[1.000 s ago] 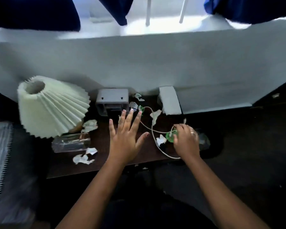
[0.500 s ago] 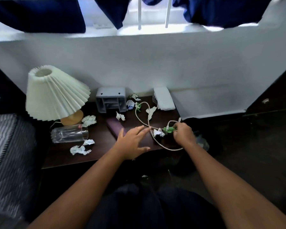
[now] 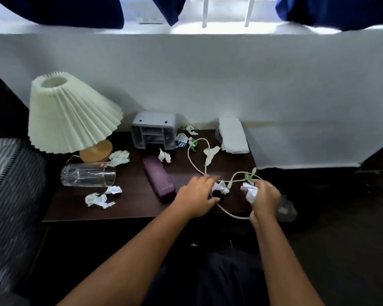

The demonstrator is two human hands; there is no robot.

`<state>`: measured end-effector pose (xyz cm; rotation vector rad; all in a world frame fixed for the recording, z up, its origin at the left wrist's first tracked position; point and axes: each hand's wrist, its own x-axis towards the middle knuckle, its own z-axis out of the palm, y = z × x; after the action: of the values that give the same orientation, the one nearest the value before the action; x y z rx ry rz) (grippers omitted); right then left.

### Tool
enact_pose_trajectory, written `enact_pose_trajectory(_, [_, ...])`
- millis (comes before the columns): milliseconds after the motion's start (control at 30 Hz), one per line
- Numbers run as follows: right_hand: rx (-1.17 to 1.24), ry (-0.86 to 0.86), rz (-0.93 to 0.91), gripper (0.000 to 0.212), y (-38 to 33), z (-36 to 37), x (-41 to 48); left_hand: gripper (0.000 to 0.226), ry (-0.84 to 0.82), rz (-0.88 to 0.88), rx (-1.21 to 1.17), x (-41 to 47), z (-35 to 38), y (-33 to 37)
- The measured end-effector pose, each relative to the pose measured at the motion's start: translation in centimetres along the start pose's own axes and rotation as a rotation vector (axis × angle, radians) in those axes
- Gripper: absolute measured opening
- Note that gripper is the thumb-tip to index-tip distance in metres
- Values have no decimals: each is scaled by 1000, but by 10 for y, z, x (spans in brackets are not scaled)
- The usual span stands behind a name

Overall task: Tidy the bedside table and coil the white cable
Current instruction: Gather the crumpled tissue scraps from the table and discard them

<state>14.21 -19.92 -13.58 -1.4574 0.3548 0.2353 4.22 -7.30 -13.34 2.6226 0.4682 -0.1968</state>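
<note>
A dark bedside table (image 3: 131,208) carries a loose white cable (image 3: 191,161) that loops from the back middle toward the front right corner. My right hand (image 3: 264,200) grips a crumpled white paper (image 3: 250,191) at the table's right edge, beside a green scrap (image 3: 249,176). My left hand (image 3: 197,196) reaches over the cable, its blurred fingers at another paper ball (image 3: 221,187). Whether it grips that ball I cannot tell. More crumpled paper (image 3: 100,199) lies at the front left.
A pleated lamp (image 3: 71,115) stands at the back left, with a clear glass (image 3: 89,174) lying on its side before it. A purple case (image 3: 158,178), a grey organiser (image 3: 154,130) and a folded white cloth (image 3: 232,135) also sit on the table. A striped bed (image 3: 7,195) is left.
My left hand has dropped from the middle of the table to the paper ball near the cable. My right hand now holds a crumpled white paper instead of the green scrap.
</note>
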Motion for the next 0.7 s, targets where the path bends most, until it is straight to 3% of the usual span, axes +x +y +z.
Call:
enact_pose_trajectory(233, [-231, -62, -153, 29, 7, 18, 20, 38, 120, 32, 230, 29, 23, 13])
enact_pose_trajectory(300, [-312, -80, -171, 37, 3, 22, 24, 27, 191, 51, 144, 26, 21, 17])
enact_pose_trajectory(400, [-339, -129, -269, 41, -9, 35, 16, 9, 422, -60, -188, 13, 3, 19])
enact_pose_trajectory(567, [-506, -423, -474, 24, -8, 76, -42, 37, 774, -338, -541, -46, -34, -21])
enact_pose_trajectory(700, [-632, -679, -648, 16, 19, 111, -97, 46, 837, -625, -623, -99, -44, -93])
